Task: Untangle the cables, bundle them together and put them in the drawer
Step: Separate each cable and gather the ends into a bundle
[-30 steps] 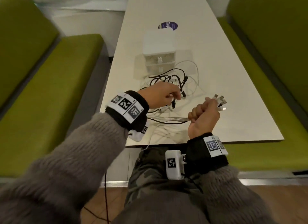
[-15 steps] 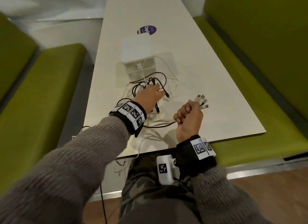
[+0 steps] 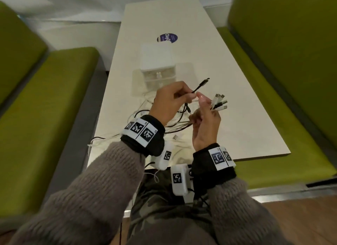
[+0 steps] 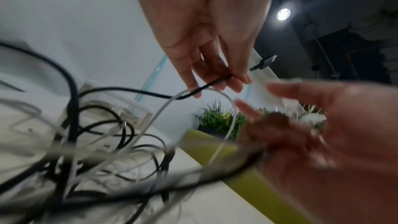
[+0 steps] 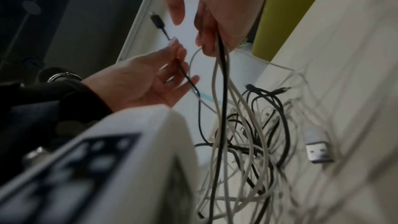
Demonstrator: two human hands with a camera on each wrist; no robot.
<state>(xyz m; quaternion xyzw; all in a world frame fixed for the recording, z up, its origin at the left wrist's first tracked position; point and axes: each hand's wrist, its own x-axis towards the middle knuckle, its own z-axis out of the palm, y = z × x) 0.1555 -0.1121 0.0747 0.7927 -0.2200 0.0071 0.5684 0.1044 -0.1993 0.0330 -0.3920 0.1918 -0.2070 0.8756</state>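
A tangle of black and white cables (image 3: 160, 117) lies on the white table (image 3: 237, 120) in front of a small white drawer unit (image 3: 157, 64). My left hand (image 3: 189, 95) pinches a black cable (image 4: 150, 94) just behind its plug (image 3: 204, 82), lifted above the tangle. My right hand (image 3: 206, 106), right beside it, grips a bundle of several cable ends (image 3: 219, 103) that fan out to the right. In the right wrist view the bundle's strands (image 5: 221, 74) hang from that hand down into the tangle (image 5: 254, 134). The drawers look closed.
Green benches (image 3: 45, 108) flank the table on both sides. A purple round sticker (image 3: 167, 38) lies beyond the drawer unit. A loose white USB plug (image 5: 318, 152) rests on the table by the tangle. Some cables trail over the near table edge (image 3: 94, 142).
My left hand has lifted a black cable end out of the tangle and brought it up beside my right hand. My right hand has risen slightly, still holding its bundle.
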